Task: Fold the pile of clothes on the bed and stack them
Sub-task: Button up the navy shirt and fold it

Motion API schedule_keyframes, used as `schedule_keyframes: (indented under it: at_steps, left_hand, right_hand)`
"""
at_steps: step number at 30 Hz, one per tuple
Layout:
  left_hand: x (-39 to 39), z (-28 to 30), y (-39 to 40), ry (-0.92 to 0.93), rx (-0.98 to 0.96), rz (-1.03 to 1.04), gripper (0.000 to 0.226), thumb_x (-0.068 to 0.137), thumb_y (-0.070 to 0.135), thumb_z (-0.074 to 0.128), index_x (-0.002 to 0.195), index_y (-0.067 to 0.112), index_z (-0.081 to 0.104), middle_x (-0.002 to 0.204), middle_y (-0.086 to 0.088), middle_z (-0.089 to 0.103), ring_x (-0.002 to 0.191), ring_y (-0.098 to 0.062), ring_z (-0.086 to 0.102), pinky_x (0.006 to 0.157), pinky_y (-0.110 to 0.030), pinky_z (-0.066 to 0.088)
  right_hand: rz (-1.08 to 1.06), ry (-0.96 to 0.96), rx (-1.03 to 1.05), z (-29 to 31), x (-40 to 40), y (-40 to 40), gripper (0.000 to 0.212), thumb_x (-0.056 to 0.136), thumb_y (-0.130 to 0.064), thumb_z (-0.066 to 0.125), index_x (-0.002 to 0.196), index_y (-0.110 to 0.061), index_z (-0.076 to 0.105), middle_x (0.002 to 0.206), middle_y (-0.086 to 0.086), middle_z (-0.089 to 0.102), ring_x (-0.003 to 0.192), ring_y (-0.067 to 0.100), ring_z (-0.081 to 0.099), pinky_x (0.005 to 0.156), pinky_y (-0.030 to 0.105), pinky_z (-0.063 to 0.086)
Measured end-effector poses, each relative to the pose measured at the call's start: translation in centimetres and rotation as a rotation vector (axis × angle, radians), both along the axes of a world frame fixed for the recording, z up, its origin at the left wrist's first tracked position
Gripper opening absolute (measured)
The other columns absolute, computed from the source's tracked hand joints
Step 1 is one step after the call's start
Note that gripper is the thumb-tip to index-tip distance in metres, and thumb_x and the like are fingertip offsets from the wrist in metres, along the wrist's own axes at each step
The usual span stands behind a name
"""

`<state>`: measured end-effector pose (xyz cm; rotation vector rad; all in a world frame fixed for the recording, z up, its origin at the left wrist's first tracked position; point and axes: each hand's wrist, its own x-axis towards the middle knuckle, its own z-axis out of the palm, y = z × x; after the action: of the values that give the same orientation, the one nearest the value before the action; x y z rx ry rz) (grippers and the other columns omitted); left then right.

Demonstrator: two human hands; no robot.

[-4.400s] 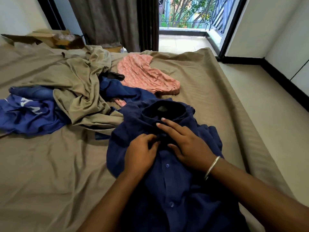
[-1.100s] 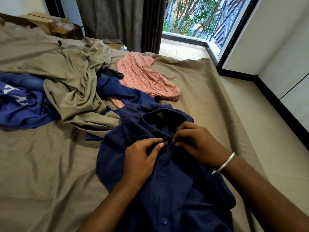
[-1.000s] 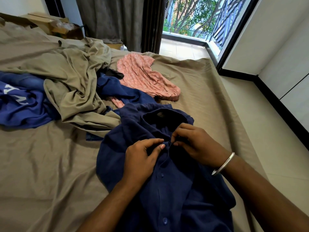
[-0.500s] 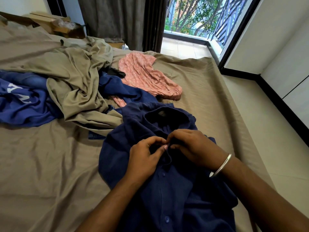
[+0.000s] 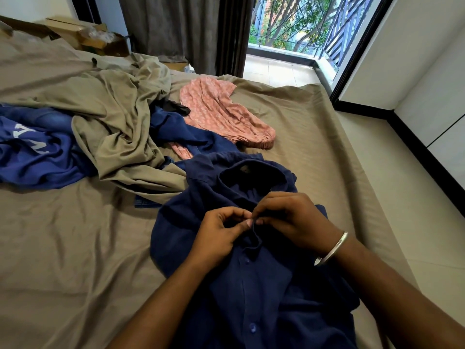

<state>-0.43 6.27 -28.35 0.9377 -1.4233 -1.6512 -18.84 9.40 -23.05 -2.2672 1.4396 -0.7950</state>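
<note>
Pinching navy shirt [image 5: 254, 285] placket — left hand [image 5: 219, 238], right hand [image 5: 292, 220].

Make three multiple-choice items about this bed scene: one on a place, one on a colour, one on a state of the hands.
1. Where does the pink patterned garment lie?
A. on the floor
B. on the bed, beyond the dark navy button-up shirt
C. in the cardboard box

2. What colour is the bed's sheet?
A. white
B. red
C. olive-brown

3. What are the two hands doing?
A. both pinch the shirt's front below its collar
B. both lie flat on the sheet
C. one lifts the pink garment

Answers:
1 B: it lies on the sheet farther from the camera than the shirt.
2 C: the bare sheet shows it.
3 A: left hand and right hand meet at the placket.
</note>
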Motion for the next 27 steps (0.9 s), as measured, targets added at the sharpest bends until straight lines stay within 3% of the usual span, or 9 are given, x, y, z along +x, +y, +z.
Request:
schedule_keyframes:
  at_steps: [6, 12, 17, 19, 23, 27]
  left_hand:
    - [0.1, 0.3, -0.2, 0.083, 0.114, -0.036, 0.019, 0.086, -0.003, 0.066, 0.084, 0.014, 0.073, 0.078, -0.002, 0.074, 0.075, -0.011, 0.069, 0.069, -0.02, 0.055]
    - [0.0, -0.1, -0.3, 0.03, 0.123, -0.06, 0.018, 0.088, -0.002, 0.064, 0.087, 0.013, 0.074, 0.083, -0.005, 0.075, 0.081, -0.015, 0.07, 0.078, -0.023, 0.055]
    - [-0.1, -0.2, -0.2, 0.035, 0.14, -0.071, 0.015, 0.09, -0.003, 0.061, 0.09, 0.007, 0.072, 0.087, -0.009, 0.074, 0.08, -0.014, 0.069, 0.077, -0.022, 0.055]
    - [0.0, -0.1, -0.3, 0.054, 0.137, -0.08, 0.011, 0.089, 0.003, 0.063, 0.094, 0.005, 0.073, 0.089, -0.012, 0.074, 0.082, -0.016, 0.069, 0.078, -0.023, 0.056]
    - [0.3, 0.7, 0.0, 0.12, 0.15, -0.082, 0.025, 0.076, 0.021, 0.072, 0.091, 0.002, 0.074, 0.081, -0.009, 0.075, 0.072, -0.015, 0.069, 0.067, -0.021, 0.055]
    - [0.1, 0.8, 0.4, 0.061, 0.113, -0.069, 0.016, 0.073, 0.004, 0.08, 0.089, 0.005, 0.074, 0.086, -0.012, 0.076, 0.081, -0.019, 0.072, 0.072, -0.024, 0.057]
  right_hand:
    - [-0.07, -0.06, -0.015, -0.3, 0.0, 0.2, 0.015, 0.078, -0.017, 0.08, 0.093, -0.02, 0.078, 0.084, -0.013, 0.072, 0.079, -0.006, 0.066, 0.071, 0.007, 0.046]
    - [-0.013, -0.015, -0.006, -0.4, -0.1, 0.4, 0.017, 0.08, -0.018, 0.078, 0.097, -0.018, 0.078, 0.089, -0.009, 0.074, 0.081, -0.002, 0.067, 0.073, 0.014, 0.052]
    - [-0.014, 0.015, -0.033, -0.4, 0.0, 0.5, 0.015, 0.081, -0.018, 0.077, 0.096, -0.018, 0.078, 0.088, -0.008, 0.074, 0.08, -0.001, 0.067, 0.071, 0.011, 0.05]
    - [-0.023, 0.022, -0.05, -0.5, 0.0, 0.5, 0.015, 0.082, -0.018, 0.076, 0.096, -0.018, 0.078, 0.087, -0.008, 0.074, 0.079, -0.001, 0.067, 0.071, 0.011, 0.05]
    - [-0.076, 0.033, -0.104, -0.6, -0.1, 0.6, 0.015, 0.081, -0.013, 0.077, 0.095, -0.015, 0.078, 0.086, -0.005, 0.074, 0.08, -0.001, 0.066, 0.073, 0.004, 0.045]
    - [-0.061, 0.045, -0.09, -0.5, -0.3, 0.6, 0.014, 0.08, -0.014, 0.076, 0.094, -0.016, 0.078, 0.087, -0.006, 0.075, 0.08, 0.001, 0.068, 0.072, 0.009, 0.05]
